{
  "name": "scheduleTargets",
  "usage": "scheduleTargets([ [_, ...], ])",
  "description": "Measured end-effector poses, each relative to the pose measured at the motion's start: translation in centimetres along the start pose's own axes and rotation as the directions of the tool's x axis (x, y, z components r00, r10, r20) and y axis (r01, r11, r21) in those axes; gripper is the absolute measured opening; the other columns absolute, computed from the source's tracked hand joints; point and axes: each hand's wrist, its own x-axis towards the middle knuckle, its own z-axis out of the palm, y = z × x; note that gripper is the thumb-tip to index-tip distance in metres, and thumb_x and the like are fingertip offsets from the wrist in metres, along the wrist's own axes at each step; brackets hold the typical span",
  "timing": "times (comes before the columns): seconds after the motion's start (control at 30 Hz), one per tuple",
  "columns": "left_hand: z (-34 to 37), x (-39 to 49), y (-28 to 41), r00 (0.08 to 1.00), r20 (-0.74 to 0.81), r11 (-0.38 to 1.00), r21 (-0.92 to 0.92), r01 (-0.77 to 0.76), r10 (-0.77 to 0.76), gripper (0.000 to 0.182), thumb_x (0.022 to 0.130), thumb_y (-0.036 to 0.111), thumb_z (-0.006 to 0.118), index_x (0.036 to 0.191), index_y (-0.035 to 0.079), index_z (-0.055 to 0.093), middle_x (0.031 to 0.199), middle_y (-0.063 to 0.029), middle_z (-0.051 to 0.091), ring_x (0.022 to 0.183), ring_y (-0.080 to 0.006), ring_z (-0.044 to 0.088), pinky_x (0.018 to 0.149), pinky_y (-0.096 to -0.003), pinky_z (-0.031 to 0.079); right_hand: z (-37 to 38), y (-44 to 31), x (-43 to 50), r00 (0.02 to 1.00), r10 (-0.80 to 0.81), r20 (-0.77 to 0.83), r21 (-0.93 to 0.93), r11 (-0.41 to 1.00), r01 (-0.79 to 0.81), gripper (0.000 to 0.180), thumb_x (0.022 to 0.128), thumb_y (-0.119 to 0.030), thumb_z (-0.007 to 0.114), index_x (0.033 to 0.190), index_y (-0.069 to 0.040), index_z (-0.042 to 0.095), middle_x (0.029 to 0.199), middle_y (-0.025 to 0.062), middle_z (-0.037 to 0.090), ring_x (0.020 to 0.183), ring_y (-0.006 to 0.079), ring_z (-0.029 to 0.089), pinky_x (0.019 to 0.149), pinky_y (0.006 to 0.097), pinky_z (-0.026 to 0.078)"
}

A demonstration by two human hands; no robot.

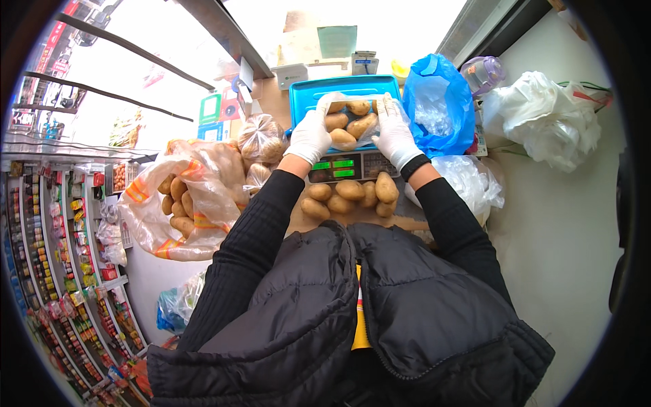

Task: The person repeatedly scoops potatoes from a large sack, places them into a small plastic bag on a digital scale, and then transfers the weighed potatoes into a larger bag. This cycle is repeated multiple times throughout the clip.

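Observation:
Both my hands wear white gloves. My left hand (314,135) holds the left side of a clear plastic bag (343,95), and my right hand (392,133) holds its right side. Several potatoes (362,125) lie inside this bag, on the blue tray (305,87) of a weighing scale. Below the tray, the scale's display panel (334,168) is lit green. Between the scale and my body sits a row of loose potatoes (339,204). Parts of the bag are covered by my fingers.
To the left, a large translucent sack (222,175) gapes over more potatoes, beside a tied bag of potatoes (261,138). A blue plastic bag (460,102) and bundled white bags (470,183) stand on the right. Shop shelves (71,244) line the far left.

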Motion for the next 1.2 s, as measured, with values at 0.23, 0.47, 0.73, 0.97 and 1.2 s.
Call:
scheduleTargets([
  [0.23, 0.1, -1.6, -1.5, 0.986, -0.127, 0.979, 0.188, -0.084, 0.109, 0.058, 0.088, 0.005, 0.065, 0.144, 0.019, 0.053, 0.127, -0.0217, 0.062, 0.109, -0.0368, 0.066, 0.095, -0.0403, 0.054, -1.9, -0.6, -0.8, 1.0, 0.006, -0.008, 0.154, 0.988, -0.004, 0.077, 0.082, -0.02, 0.077, 0.149, -0.004, 0.044, 0.16, 0.0224, 0.033, 0.146, 0.0374, 0.037, 0.118, 0.0396, 0.036],
  [0.47, -7.1, -9.7, -3.0, 0.944, -0.314, 0.947, -0.259, -0.188, 0.101, 0.039, 0.092, 0.01, 0.068, 0.131, 0.007, 0.065, 0.129, -0.0176, 0.062, 0.104, -0.024, 0.067, 0.095, -0.0333, 0.052, -3.1, -1.7, -7.6, 0.962, 0.216, -0.17, 0.695, 0.718, -0.039, 0.034, 0.09, -0.009, 0.07, 0.123, 0.0, 0.066, 0.117, 0.0142, 0.068, 0.093, 0.0211, 0.07, 0.083, 0.032, 0.056],
  [0.73, -20.5, -22.3, -8.4, 0.741, -0.541, 0.876, -0.463, 0.132, -0.397, 0.039, 0.098, 0.009, 0.065, 0.134, -0.001, 0.061, 0.133, -0.0172, 0.064, 0.12, -0.0221, 0.063, 0.101, -0.0302, 0.049, -0.1, -9.3, -11.0, 0.981, -0.14, 0.135, 0.728, 0.686, -0.002, 0.024, 0.091, -0.015, 0.068, 0.111, -0.001, 0.069, 0.107, 0.0156, 0.071, 0.101, 0.0302, 0.069, 0.088, 0.0357, 0.055],
  [0.97, -22.1, -29.4, -14.3, 0.782, -0.483, 0.865, 0.094, 0.493, -0.393, 0.033, 0.09, 0.011, 0.068, 0.121, 0.001, 0.068, 0.117, -0.0181, 0.069, 0.109, -0.0305, 0.067, 0.098, -0.0371, 0.051, -3.4, -24.2, -5.6, 0.759, -0.651, -0.012, 0.812, 0.436, 0.388, 0.025, 0.09, -0.011, 0.069, 0.114, -0.003, 0.068, 0.104, 0.0159, 0.069, 0.097, 0.0348, 0.068, 0.087, 0.0387, 0.055],
  [1.2, -19.0, -31.5, -14.0, 0.939, -0.148, 0.928, 0.171, 0.332, -0.309, 0.039, 0.084, 0.017, 0.072, 0.121, 0.008, 0.07, 0.108, -0.015, 0.071, 0.107, -0.0343, 0.062, 0.098, -0.0427, 0.049, 0.5, -38.9, -0.8, 0.513, -0.821, -0.25, 0.569, 0.305, 0.764, 0.029, 0.087, -0.004, 0.063, 0.116, 0.0, 0.064, 0.123, 0.019, 0.065, 0.112, 0.0366, 0.064, 0.094, 0.0418, 0.053],
])
